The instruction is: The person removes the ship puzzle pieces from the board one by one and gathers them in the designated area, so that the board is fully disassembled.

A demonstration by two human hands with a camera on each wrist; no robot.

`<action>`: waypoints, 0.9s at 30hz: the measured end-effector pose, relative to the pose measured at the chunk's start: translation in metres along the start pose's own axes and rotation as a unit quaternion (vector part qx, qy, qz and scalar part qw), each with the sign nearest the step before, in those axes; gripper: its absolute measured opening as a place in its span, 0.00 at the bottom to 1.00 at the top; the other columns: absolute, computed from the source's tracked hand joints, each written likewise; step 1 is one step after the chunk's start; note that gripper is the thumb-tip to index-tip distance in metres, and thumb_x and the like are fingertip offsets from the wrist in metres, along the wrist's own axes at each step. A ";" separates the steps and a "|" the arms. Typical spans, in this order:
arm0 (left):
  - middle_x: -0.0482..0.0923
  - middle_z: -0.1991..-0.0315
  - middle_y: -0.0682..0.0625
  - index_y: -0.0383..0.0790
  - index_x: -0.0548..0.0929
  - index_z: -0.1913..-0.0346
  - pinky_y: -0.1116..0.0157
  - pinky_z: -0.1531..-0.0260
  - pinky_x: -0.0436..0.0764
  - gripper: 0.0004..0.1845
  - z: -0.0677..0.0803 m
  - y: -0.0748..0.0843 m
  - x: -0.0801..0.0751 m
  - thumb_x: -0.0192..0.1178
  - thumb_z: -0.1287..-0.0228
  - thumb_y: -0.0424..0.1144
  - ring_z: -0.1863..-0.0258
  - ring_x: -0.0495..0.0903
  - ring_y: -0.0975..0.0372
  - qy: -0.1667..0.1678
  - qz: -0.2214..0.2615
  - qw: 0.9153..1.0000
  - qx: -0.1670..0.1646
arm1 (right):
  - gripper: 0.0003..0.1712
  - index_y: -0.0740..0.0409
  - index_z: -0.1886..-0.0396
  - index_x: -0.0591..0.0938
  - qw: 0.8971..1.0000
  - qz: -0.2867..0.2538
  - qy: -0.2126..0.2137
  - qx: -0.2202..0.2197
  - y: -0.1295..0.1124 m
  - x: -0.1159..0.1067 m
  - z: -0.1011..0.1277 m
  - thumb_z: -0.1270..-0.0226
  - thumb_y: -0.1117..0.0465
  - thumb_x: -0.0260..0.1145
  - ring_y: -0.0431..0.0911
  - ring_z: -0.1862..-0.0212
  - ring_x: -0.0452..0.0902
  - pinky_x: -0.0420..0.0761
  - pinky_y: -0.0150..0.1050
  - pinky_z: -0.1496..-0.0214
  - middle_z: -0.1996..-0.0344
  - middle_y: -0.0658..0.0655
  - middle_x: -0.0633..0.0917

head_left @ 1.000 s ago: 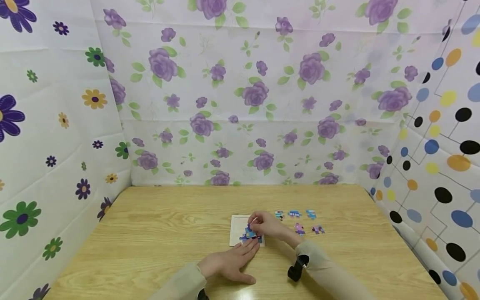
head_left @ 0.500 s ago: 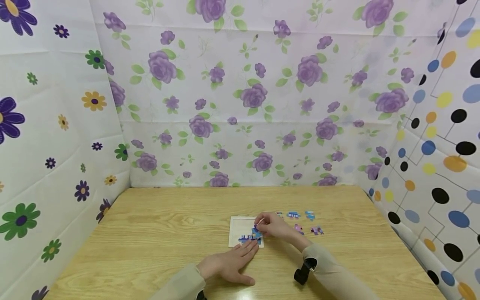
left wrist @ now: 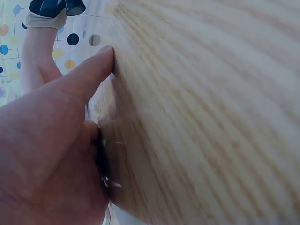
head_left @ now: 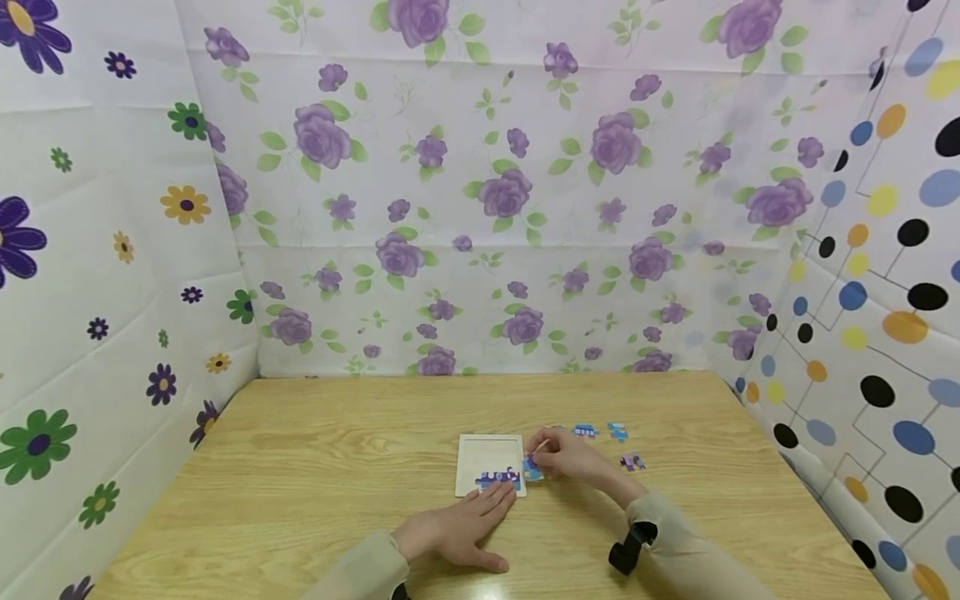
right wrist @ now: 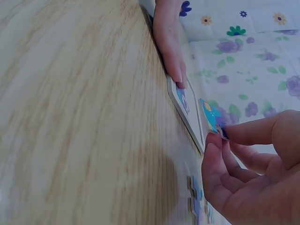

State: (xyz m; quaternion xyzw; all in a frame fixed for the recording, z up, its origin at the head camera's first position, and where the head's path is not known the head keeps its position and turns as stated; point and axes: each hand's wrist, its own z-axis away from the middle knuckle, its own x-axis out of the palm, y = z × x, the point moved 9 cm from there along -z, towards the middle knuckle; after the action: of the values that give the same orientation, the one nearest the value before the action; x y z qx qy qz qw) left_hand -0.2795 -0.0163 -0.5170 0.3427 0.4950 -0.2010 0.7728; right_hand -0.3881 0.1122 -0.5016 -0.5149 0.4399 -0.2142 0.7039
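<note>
right hand [head_left: 567,457]: pinching a blue puzzle piece [right wrist: 211,115] between thumb and fingers, raising it off the table [head_left: 300,467]
tray [head_left: 480,454]: lying just left of the grip
joined pieces [head_left: 497,478]: sitting along the tray's near side, left of the grip, fingers partly covering them
left hand [head_left: 471,525]: lying left and nearer than the grip, fingers straight, fingertips resting at the tray's near edge
loose pieces [head_left: 585,431]: lying right and farther off from the grip
floral cloth [head_left: 450,208]: hanging well beyond the grip
</note>
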 end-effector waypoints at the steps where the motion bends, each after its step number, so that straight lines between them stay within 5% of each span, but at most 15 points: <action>1: 0.35 0.21 0.46 0.40 0.41 0.22 0.53 0.24 0.47 0.51 0.000 0.000 0.000 0.53 0.35 0.64 0.21 0.38 0.53 0.001 0.000 1.000 0.001 | 0.07 0.66 0.55 0.77 1.000 -0.001 -0.001 0.003 0.001 -0.002 0.002 0.29 0.66 0.57 0.43 0.73 0.73 0.75 0.35 0.72 0.72 0.56 0.81; 13: 0.36 0.21 0.45 0.39 0.41 0.22 0.52 0.24 0.48 0.51 -0.002 0.000 0.003 0.51 0.34 0.65 0.21 0.38 0.52 0.014 -0.013 1.000 0.014 | 0.07 0.67 0.59 0.79 1.000 0.005 -0.008 0.027 0.017 -0.015 0.022 0.35 0.69 0.64 0.43 0.69 0.81 0.85 0.39 0.66 0.71 0.56 0.84; 27: 0.36 0.21 0.44 0.38 0.41 0.22 0.52 0.24 0.48 0.50 0.001 0.000 0.002 0.51 0.34 0.64 0.22 0.38 0.52 0.020 -0.016 1.000 0.017 | 0.08 0.71 0.59 0.79 0.999 -0.002 -0.028 0.034 0.019 -0.020 0.036 0.36 0.70 0.64 0.46 0.69 0.84 0.86 0.43 0.66 0.72 0.59 0.85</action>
State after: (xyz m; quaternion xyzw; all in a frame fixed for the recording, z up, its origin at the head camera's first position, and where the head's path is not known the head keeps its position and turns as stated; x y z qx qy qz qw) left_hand -0.2780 -0.0172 -0.5185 0.3516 0.5123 -0.2145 0.7536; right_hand -0.3712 0.1543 -0.5082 -0.4979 0.4116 -0.2163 0.7321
